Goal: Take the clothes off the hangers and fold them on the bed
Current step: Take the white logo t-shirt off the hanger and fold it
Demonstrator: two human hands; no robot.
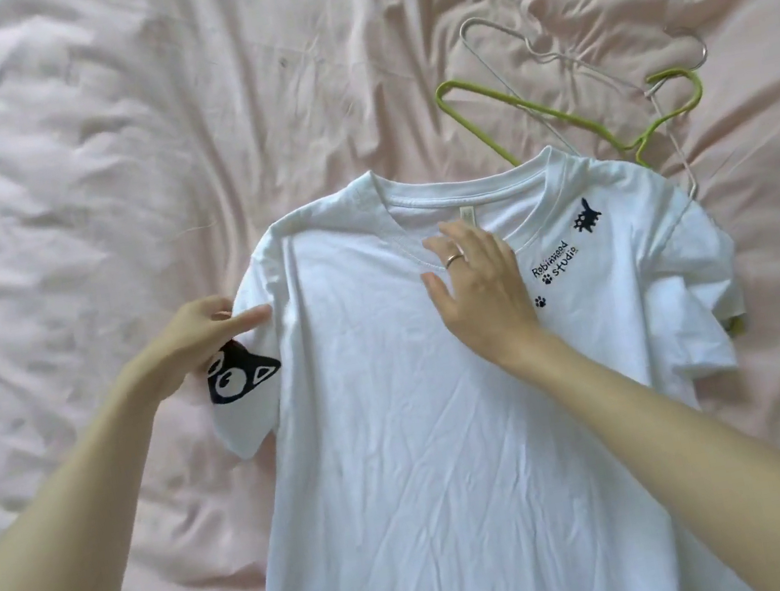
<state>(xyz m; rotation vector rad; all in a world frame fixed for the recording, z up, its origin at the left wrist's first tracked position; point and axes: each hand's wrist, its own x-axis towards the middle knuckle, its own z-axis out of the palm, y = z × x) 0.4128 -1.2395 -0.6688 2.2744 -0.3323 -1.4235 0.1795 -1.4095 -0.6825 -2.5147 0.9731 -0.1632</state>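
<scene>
A white T-shirt (pixel 400 423) lies front up on the pink bed (pixel 98 190), collar away from me. It has a black cat face on its left sleeve, and a small cat, lettering and paw prints on the chest. My left hand (pixel 197 339) pinches the top of the left sleeve, thumb on the fabric at the shoulder seam. My right hand (pixel 474 280) lies flat with spread fingers on the chest just below the collar; it wears a ring.
A green hanger (pixel 548 113) and a white hanger (pixel 559 57) lie crossed on the bedding at the upper right, their lower ends under the shirt's right shoulder. A bit of green (pixel 736 322) peeks out under the right sleeve. The bed's edge runs along the far left.
</scene>
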